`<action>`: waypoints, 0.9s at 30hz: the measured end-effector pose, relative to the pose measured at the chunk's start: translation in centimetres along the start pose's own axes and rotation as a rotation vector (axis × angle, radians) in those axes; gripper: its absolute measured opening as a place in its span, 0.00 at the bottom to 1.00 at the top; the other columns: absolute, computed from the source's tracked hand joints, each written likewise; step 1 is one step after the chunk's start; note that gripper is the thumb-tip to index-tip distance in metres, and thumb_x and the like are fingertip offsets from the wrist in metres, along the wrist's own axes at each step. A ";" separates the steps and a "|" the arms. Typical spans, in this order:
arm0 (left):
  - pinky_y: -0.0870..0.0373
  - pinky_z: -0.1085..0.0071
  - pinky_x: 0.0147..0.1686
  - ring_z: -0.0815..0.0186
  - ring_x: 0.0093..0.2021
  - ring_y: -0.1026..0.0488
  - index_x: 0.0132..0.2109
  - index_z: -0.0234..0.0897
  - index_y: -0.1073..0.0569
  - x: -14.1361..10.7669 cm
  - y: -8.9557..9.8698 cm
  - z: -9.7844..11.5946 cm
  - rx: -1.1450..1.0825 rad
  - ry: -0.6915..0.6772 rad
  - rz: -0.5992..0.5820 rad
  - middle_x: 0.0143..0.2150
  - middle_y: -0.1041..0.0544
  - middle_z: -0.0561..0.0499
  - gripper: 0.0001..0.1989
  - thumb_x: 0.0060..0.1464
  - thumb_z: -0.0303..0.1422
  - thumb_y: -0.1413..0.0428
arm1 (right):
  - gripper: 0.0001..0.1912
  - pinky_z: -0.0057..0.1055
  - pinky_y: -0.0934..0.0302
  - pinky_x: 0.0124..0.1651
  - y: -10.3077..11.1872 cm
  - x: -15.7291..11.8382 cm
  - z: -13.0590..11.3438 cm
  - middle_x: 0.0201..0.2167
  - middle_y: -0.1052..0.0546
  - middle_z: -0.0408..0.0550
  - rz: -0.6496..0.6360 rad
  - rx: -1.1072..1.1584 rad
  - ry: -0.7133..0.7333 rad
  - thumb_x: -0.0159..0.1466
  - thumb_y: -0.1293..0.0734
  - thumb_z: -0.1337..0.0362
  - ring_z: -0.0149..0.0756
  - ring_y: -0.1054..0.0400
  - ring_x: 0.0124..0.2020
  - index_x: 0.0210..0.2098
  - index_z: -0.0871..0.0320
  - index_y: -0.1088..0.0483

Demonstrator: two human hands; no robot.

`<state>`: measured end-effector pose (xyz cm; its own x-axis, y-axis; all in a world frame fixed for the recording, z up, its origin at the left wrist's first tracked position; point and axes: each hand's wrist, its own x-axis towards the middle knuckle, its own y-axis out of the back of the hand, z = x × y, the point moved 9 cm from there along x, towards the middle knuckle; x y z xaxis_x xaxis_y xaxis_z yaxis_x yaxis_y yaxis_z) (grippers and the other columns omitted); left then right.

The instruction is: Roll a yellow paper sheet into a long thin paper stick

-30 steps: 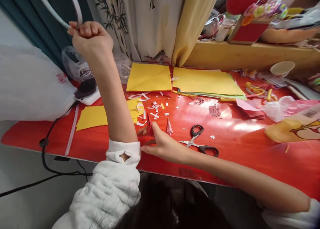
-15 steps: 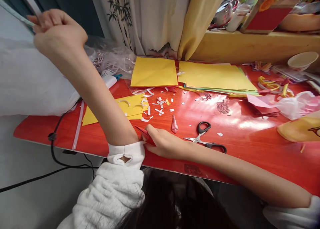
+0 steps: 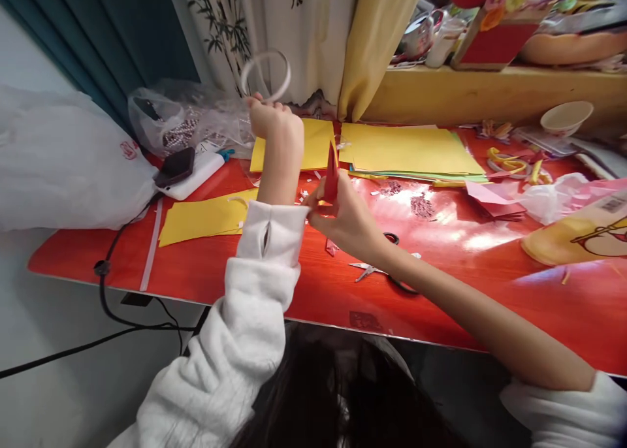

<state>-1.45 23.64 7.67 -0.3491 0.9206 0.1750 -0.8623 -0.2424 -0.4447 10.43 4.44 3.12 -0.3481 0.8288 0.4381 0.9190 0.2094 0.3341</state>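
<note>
Two hands are above one red counter [image 3: 490, 298]. The left hand [image 3: 278, 121] has its fingers closed together on one white strip [image 3: 288, 77], which bends into a loop over the fist. The right hand [image 3: 340, 216] has its fingers clamped on one folded red paper [image 3: 332, 174], held with its point upward. Behind lie two yellow paper stacks [image 3: 411, 151]; one pair of scissors [image 3: 375, 269] lies partly hidden by the right forearm

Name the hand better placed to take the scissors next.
Probably the right hand: it is nearer the scissors, though it holds folded red paper. The left hand, farther away, holds a looped white strip.
</note>
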 end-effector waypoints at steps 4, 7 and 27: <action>0.33 0.73 0.38 0.74 0.40 0.31 0.54 0.33 0.37 -4.3 -2.0 -2.3 -0.049 0.158 0.167 0.36 0.32 0.53 0.18 0.64 0.39 0.59 | 0.15 0.40 0.35 0.49 -0.8 -1.0 0.1 0.41 0.35 0.49 -0.224 -0.011 0.010 0.54 0.38 0.72 0.35 0.35 0.43 0.37 0.55 0.48; 0.52 0.78 0.21 0.83 0.20 0.47 0.46 0.34 0.33 -7.4 -3.8 -0.9 -0.071 0.133 0.059 0.22 0.55 0.58 0.27 0.61 0.48 0.68 | 0.12 0.41 0.37 0.51 0.1 -1.9 0.2 0.41 0.34 0.48 -0.194 0.058 0.003 0.57 0.39 0.69 0.36 0.36 0.45 0.37 0.54 0.46; 0.55 0.77 0.19 0.77 0.19 0.51 0.26 0.34 0.37 -18.5 2.6 -4.6 0.323 0.227 -0.763 0.21 0.46 0.57 0.17 0.57 0.40 0.51 | 0.14 0.34 0.35 0.40 6.2 -3.2 6.6 0.31 0.27 0.45 0.118 0.478 -0.444 0.61 0.38 0.52 0.31 0.31 0.32 0.31 0.57 0.39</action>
<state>4.44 7.39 -0.72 0.4212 0.8977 0.1293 -0.9054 0.4246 0.0014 18.43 6.51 -1.68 -0.2247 0.9740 0.0290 0.9628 0.2265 -0.1473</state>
